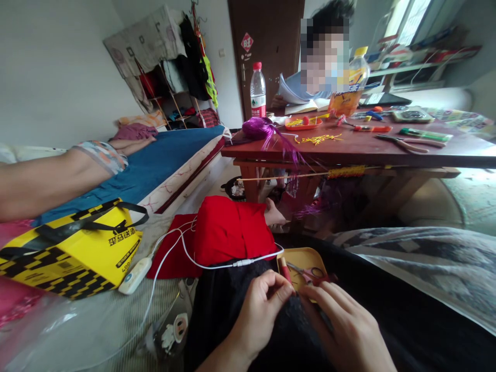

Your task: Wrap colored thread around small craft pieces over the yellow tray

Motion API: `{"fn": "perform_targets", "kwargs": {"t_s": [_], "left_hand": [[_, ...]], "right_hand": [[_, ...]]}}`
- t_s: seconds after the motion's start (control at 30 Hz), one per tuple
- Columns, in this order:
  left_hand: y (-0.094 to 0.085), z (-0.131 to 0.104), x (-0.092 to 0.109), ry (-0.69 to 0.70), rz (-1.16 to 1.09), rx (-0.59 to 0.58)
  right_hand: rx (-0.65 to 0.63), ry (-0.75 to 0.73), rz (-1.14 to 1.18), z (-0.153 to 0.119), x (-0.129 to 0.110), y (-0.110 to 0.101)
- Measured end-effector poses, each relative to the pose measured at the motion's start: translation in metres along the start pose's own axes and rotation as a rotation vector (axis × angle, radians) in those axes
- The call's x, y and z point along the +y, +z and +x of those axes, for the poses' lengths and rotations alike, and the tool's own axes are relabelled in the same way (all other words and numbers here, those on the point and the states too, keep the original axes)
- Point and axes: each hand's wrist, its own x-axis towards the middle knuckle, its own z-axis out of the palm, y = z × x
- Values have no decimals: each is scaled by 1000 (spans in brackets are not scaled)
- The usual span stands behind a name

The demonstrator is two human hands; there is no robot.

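Observation:
My left hand [263, 310] is closed, its thumb and forefinger pinched together over the dark cloth [287, 336] on my lap. Close against it, my right hand [343, 318] has its fingers bent together, with a thin greyish edge showing beneath them. Whatever is between the fingertips is too small to make out. Just beyond both hands lies a yellow tray [315, 254]. In it are a red thread spool [284, 269] and scissors with pink handles [313, 274], partly hidden by my right hand.
A red cloth [232, 227] with a white cable lies ahead, beside a yellow-and-black bag [89, 248]. The red-brown table [263, 149] holds purple strands [258, 129], bottles, pliers [403, 143] and a small orange tray. Another person sits behind it holding papers; someone's legs rest on the bed.

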Motion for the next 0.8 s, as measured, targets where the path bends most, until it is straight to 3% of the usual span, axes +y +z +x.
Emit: {"fn": "perform_targets", "kwargs": {"t_s": [0.43, 0.8], "left_hand": [[-1, 0, -2, 10, 22, 2], [-2, -1, -4, 88, 166, 32]], "right_hand": [[-12, -16, -18, -1, 1, 3], [7, -29, -76, -1, -1, 3]]}}
